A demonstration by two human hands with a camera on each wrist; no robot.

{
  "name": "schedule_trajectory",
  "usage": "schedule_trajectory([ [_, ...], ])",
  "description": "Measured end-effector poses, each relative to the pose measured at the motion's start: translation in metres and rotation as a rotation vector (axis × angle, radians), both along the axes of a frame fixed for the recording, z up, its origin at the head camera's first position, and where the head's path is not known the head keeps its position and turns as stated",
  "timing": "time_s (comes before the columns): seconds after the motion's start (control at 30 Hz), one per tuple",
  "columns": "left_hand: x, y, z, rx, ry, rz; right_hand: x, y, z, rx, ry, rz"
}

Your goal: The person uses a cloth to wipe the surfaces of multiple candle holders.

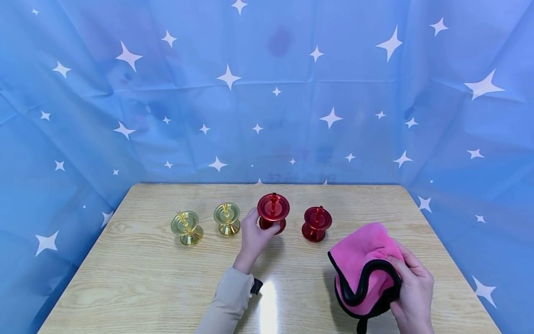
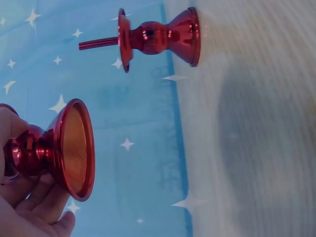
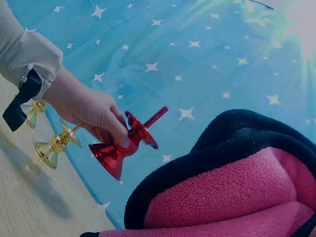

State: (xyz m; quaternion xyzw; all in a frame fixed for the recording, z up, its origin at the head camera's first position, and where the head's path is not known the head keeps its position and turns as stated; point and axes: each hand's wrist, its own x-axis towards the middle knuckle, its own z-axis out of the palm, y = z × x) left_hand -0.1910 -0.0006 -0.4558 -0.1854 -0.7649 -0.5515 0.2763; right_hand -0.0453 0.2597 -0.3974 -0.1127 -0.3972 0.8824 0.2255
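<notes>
My left hand [image 1: 254, 237] grips a shiny red candle holder [image 1: 275, 212] by its narrow waist, with thumb and fingers round it. It is raised off the table, and its hollow base [image 2: 78, 150] shows in the left wrist view. Just right of it, a second red candle holder [image 1: 316, 221] stands upright on the table. In my right hand [image 1: 414, 290] is a pink plush cloth [image 1: 363, 248] with black edging, pinched at its right side and hanging in folds. Part of the right hand's fingers is hidden behind the cloth.
Two gold candle holders stand left of my left hand, one nearer [image 1: 227, 218] and one farther left [image 1: 187, 227]. All are on a pale wooden table [image 1: 125, 278]. A blue curtain with white stars [image 1: 267, 102] hangs behind and at both sides.
</notes>
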Motion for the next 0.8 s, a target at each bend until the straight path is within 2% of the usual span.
schedule_trajectory([
  [0.23, 0.003, 0.0, 0.01, -0.011, 0.072, -0.003, 0.0, 0.001, 0.0, 0.016, -0.012, 0.009],
  [0.4, 0.005, 0.0, 0.015, 0.02, 0.097, -0.032, -0.001, -0.002, 0.001, 0.011, -0.009, 0.021],
  [0.53, 0.008, 0.0, 0.018, 0.03, 0.097, -0.075, -0.003, -0.008, 0.001, 0.006, 0.021, 0.066],
  [0.7, 0.012, 0.003, 0.02, -0.009, 0.114, -0.114, -0.008, -0.018, 0.005, 0.011, 0.056, 0.127],
  [0.8, 0.014, 0.006, 0.021, -0.044, 0.149, -0.127, -0.012, -0.024, 0.009, 0.03, 0.08, 0.16],
])
